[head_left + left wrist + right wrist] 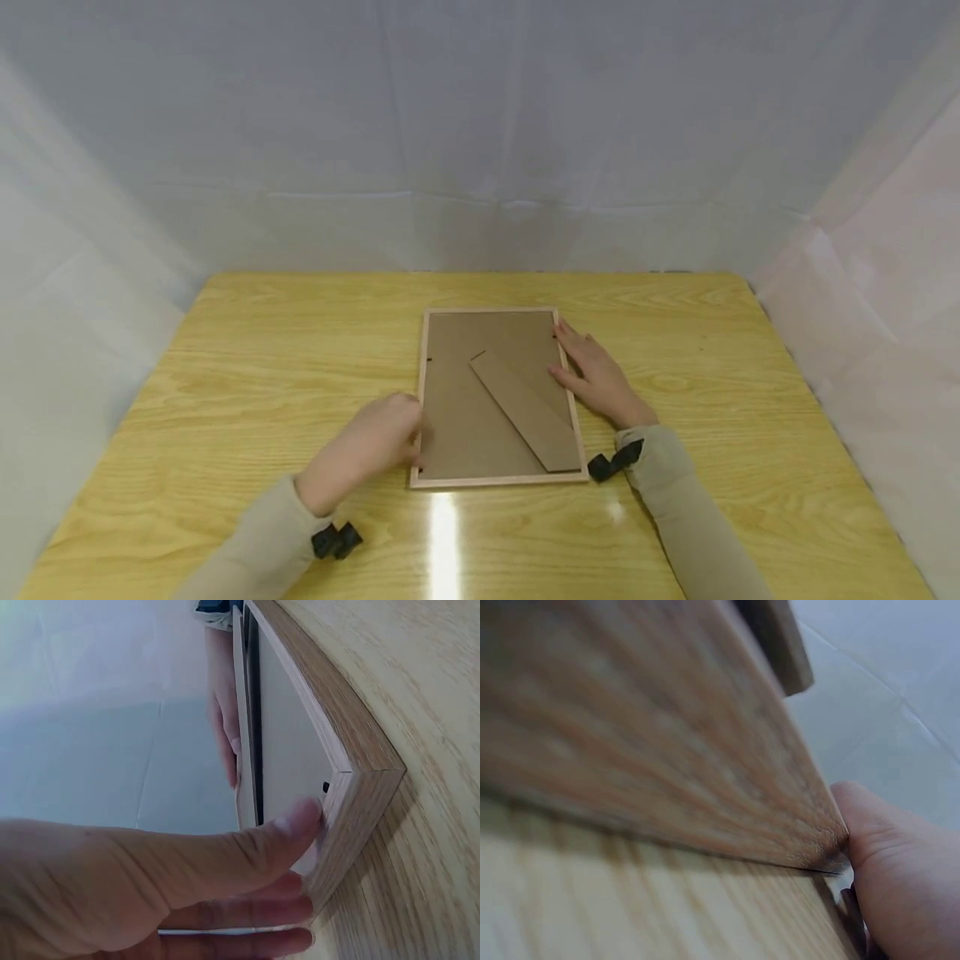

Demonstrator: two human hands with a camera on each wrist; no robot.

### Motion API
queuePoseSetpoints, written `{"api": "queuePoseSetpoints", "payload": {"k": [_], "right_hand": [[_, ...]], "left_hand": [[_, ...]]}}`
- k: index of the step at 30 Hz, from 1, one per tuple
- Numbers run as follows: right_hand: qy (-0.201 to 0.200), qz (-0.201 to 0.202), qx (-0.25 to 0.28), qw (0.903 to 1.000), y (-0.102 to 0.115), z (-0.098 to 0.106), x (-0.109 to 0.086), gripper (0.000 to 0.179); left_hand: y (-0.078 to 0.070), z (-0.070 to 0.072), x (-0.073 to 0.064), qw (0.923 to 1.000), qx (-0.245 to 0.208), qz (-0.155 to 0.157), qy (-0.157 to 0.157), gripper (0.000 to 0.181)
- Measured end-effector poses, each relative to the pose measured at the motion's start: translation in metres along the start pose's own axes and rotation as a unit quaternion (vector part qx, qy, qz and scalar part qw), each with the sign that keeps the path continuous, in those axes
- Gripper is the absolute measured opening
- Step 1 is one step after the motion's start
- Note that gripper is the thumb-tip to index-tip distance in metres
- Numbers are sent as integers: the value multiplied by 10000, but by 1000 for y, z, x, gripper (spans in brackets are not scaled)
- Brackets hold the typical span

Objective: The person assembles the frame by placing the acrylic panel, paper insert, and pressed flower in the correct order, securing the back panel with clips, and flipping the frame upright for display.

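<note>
A light wooden picture frame (pixel 498 482) lies face down, its brown backing board (pixel 457 417) upward. A slanted easel stand (pixel 519 412) lies folded against the board. Small black tabs sit along the inner edges, one (pixel 325 787) near the corner in the left wrist view. My left hand (pixel 384 429) grips the frame's left side near that corner, thumb on the inner edge beside the tab and fingers by the outer side. At the upper right side rests my right hand (pixel 600 382), fingers extended along the edge and thumb on the board. The right wrist view shows part of that hand (pixel 904 877) against the frame's side.
The yellow wood-grain table (pixel 262 333) extends around the frame on all sides. Pale sheets (pixel 480 167) hang behind and on both sides of it. Black wrist devices (pixel 336 542) are worn at both cuffs. A bright reflection crosses the table's near part.
</note>
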State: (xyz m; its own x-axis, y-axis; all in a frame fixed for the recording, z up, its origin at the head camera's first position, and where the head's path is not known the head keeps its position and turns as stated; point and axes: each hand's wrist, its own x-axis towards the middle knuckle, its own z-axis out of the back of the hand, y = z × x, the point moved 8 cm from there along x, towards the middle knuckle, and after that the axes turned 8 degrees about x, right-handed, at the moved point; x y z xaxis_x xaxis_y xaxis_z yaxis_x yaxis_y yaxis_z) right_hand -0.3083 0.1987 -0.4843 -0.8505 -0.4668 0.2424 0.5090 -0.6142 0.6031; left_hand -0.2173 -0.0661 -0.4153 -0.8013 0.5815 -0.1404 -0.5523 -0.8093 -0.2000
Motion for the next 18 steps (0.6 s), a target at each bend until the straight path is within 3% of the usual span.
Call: {"api": "queuePoseSetpoints", "payload": {"k": [4, 9, 18], "right_hand": [[-39, 55, -35, 10000, 1, 1, 0, 70], [-38, 89, -18, 10000, 2, 1, 0, 70], [14, 10, -29, 10000, 0, 1, 0, 71]], "left_hand": [[-11, 2, 1, 9989, 251, -389, -33, 20], [-16, -2, -3, 9983, -101, -541, 201, 27], [-19, -3, -4, 9964, -225, -790, 193, 26]]}}
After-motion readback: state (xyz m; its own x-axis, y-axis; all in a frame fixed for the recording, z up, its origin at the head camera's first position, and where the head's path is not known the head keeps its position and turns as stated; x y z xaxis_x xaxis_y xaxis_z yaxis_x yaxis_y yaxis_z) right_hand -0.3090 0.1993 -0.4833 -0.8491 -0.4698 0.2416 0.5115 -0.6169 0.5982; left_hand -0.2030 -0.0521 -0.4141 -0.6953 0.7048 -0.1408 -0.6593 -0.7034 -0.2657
